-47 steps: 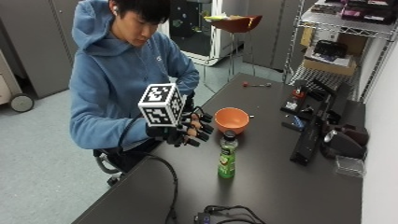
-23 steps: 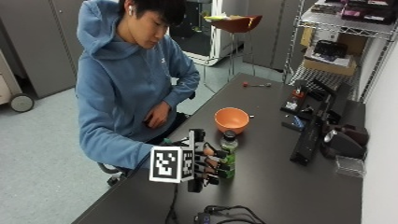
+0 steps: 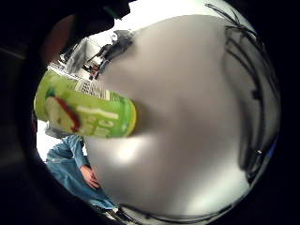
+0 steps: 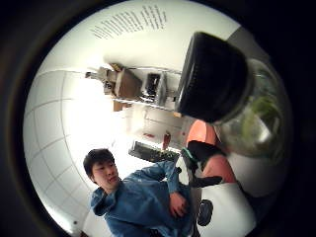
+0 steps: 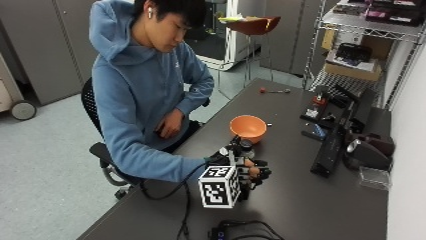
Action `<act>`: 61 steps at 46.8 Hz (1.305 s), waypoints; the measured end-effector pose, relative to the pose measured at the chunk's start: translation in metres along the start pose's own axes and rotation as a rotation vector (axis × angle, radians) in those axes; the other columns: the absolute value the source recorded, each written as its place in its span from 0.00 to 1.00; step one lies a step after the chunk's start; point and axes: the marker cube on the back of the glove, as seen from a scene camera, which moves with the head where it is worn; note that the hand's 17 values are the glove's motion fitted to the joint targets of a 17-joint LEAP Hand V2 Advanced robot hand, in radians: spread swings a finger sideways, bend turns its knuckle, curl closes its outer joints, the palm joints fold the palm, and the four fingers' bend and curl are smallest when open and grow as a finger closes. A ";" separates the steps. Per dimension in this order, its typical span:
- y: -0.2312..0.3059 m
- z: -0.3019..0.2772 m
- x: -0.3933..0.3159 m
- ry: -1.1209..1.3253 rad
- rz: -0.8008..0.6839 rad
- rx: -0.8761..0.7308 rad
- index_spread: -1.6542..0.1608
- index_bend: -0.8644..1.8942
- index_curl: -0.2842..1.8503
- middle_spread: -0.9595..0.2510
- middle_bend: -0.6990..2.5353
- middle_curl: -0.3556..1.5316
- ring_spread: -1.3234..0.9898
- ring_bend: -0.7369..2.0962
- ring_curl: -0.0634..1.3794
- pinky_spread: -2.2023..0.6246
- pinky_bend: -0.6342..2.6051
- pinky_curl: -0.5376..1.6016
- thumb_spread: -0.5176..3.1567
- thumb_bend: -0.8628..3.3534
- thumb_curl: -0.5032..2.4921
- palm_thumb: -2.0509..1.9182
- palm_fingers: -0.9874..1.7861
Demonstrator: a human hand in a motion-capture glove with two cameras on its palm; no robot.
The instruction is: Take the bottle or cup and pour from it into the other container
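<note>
A green-labelled bottle (image 5: pixel 245 148) with a black cap stands on the dark table (image 5: pixel 299 200), just in front of an orange bowl (image 5: pixel 248 128). My gloved right hand (image 5: pixel 251 173) is wrapped around the bottle's lower part, fingers curled round its far side. In the little finger side palm view the green label (image 3: pixel 84 115) lies close to the palm, with the bottle's base towards the table (image 3: pixel 187 117). The thumb side palm view shows the black cap (image 4: pixel 212 79) and clear neck very near, with the orange bowl (image 4: pixel 203 134) behind. I cannot tell whether the base still touches the table.
Black devices (image 5: pixel 329 145) and a mouse-like object (image 5: pixel 363 152) crowd the table's right side by the wall. Cables (image 5: pixel 233 232) lie at the near edge. A small red tool (image 5: pixel 273 91) sits at the far end. The person's bare hand (image 5: pixel 170 125) rests on their lap.
The gloved hand came down from left of the bottle and closed around it. The bottle and bowl stay where they were.
</note>
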 end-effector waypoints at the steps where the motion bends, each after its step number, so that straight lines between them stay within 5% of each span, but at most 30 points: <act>1: -0.002 0.003 0.000 -0.021 -0.005 0.018 0.77 0.34 0.18 0.95 0.30 0.37 0.64 0.48 0.27 0.88 0.38 0.43 0.37 0.20 0.30 0.69 0.43; 7: -0.010 0.017 -0.003 -0.123 -0.016 0.106 0.78 0.34 0.18 0.92 0.32 0.38 0.62 0.50 0.27 0.86 0.38 0.42 0.36 0.21 0.31 0.73 0.51; 13: -0.017 0.029 -0.008 -0.161 -0.008 0.165 0.82 0.40 0.22 0.85 0.35 0.40 0.57 0.48 0.26 0.81 0.35 0.41 0.33 0.22 0.33 0.78 0.70; 23: -0.025 0.051 -0.037 -0.046 -0.017 0.065 0.84 0.38 0.27 0.76 0.35 0.43 0.51 0.49 0.32 0.73 0.34 0.42 0.23 0.21 0.36 0.80 0.77; 32: -0.043 0.065 -0.091 0.278 -0.120 -0.059 0.84 0.37 0.28 0.74 0.35 0.44 0.50 0.49 0.34 0.71 0.33 0.43 0.19 0.20 0.37 0.80 0.78; 39: -0.049 0.084 -0.133 0.612 -0.157 -0.310 0.84 0.37 0.29 0.73 0.35 0.45 0.50 0.48 0.35 0.71 0.33 0.44 0.17 0.20 0.38 0.80 0.79; 61: -0.048 0.165 -0.168 1.492 -0.230 -0.784 0.84 0.37 0.31 0.72 0.35 0.46 0.49 0.48 0.37 0.70 0.33 0.44 0.15 0.20 0.40 0.80 0.79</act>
